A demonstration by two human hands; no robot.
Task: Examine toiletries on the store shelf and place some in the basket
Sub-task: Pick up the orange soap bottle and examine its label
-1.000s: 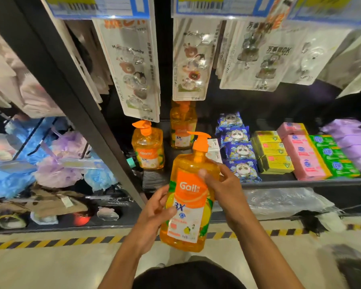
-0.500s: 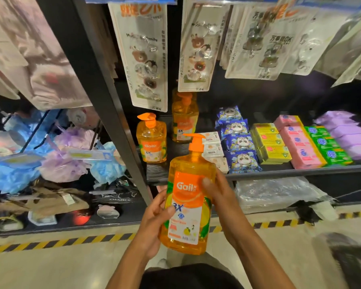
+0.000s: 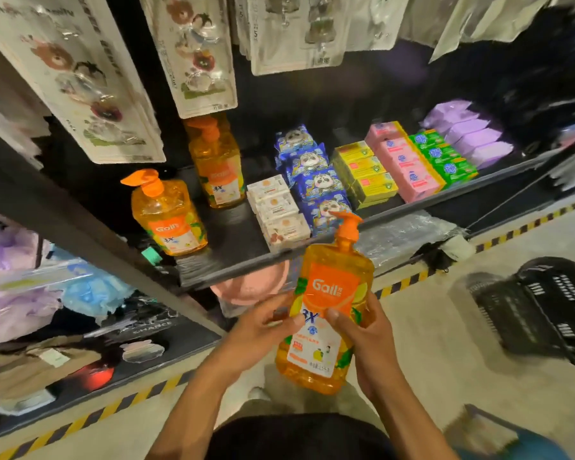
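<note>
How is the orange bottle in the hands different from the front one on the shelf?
The left hand and right hand grip the held bottle off the shelf; the front shelf bottle stands on it untouched. The held bottle's spout points right; the front shelf bottle's points left. Both are orange Gail pump bottles.

The held soap bottle (image 3: pixel 312 346) is translucent orange plastic, glossy and smooth, with an opaque orange plastic pump (image 3: pixel 347 227) and a slick printed label (image 3: pixel 334 288) (paper or film, hard to tell). The basket (image 3: pixel 545 310) is black matt plastic lattice. The blue packs (image 3: pixel 316 180) are shiny film; the shelf (image 3: pixel 233 234) looks dark and matt.
</note>
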